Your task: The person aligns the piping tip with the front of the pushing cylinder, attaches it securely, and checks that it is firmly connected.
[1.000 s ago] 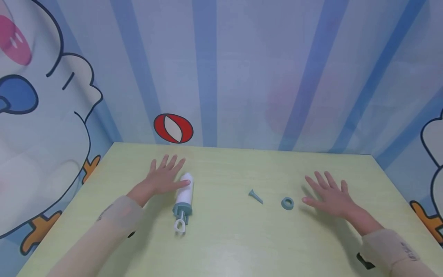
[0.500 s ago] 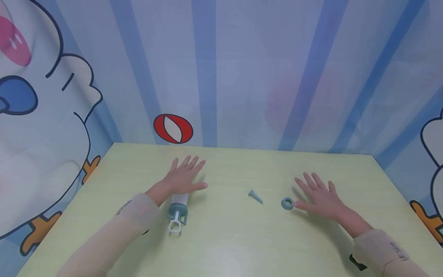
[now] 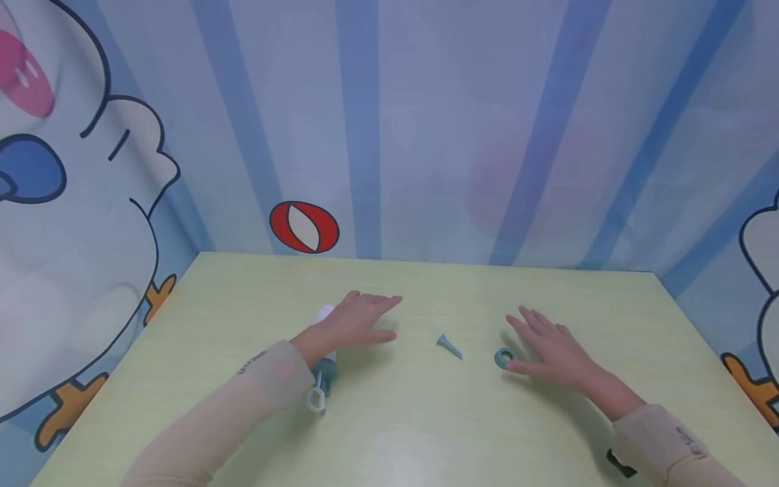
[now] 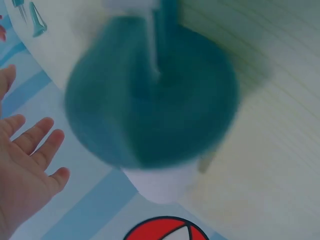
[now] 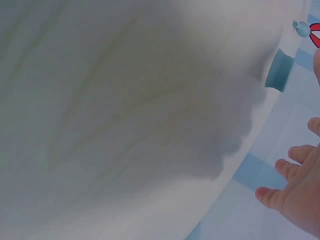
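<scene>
A syringe with a white barrel, a teal collar (image 3: 328,369) and a white ring handle lies on the pale table. My left hand (image 3: 359,321) reaches across it with fingers straight, and the wrist and sleeve hide part of the barrel. In the left wrist view the blurred syringe (image 4: 155,100) fills the middle, beside the spread left hand (image 4: 25,170). A small teal cone-shaped nozzle (image 3: 449,346) lies to the right of the left fingertips. Farther right, my right hand (image 3: 555,352) is spread, its thumb overlapping the edge of a teal ring (image 3: 498,359); contact is unclear.
The pale table (image 3: 414,419) meets a blue striped backdrop (image 3: 426,135) at its far edge. Cartoon figures and a red ball picture (image 3: 304,226) are printed on the backdrop.
My left hand has moved right across the syringe, which shifted slightly left and then back right. My right hand has moved left to the teal ring. The nozzle has stayed put.
</scene>
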Demonstrator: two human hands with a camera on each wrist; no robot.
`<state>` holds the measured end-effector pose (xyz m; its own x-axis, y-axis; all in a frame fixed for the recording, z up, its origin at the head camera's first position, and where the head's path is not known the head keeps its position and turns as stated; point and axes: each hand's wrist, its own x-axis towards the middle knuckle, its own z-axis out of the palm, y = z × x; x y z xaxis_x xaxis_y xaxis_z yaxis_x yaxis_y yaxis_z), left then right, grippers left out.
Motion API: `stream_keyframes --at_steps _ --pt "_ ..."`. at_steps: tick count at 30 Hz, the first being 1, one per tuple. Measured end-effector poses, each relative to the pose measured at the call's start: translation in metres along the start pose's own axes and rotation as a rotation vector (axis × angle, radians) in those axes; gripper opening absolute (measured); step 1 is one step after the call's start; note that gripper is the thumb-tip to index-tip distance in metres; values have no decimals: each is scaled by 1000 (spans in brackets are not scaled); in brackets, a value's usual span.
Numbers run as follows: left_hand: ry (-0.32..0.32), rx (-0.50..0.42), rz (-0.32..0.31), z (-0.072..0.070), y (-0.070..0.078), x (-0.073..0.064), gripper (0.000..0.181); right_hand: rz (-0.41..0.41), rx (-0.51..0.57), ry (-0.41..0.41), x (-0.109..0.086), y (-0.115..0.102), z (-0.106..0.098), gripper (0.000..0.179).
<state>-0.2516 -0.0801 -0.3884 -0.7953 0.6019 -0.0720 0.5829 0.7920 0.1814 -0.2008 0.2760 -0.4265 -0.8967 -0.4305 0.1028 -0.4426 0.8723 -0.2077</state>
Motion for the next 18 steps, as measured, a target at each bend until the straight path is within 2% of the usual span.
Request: stream_keyframes --at_steps 5,12,18 --pt "-34 -19 45 1 13 7 61 -43 27 35 1 -4 -1 76" --pt "-124 -184 43 4 28 20 58 11 113 -22 3 -8 0 74" --pt "-146 -246 49 9 36 31 54 11 131 -13 4 -8 3 72"
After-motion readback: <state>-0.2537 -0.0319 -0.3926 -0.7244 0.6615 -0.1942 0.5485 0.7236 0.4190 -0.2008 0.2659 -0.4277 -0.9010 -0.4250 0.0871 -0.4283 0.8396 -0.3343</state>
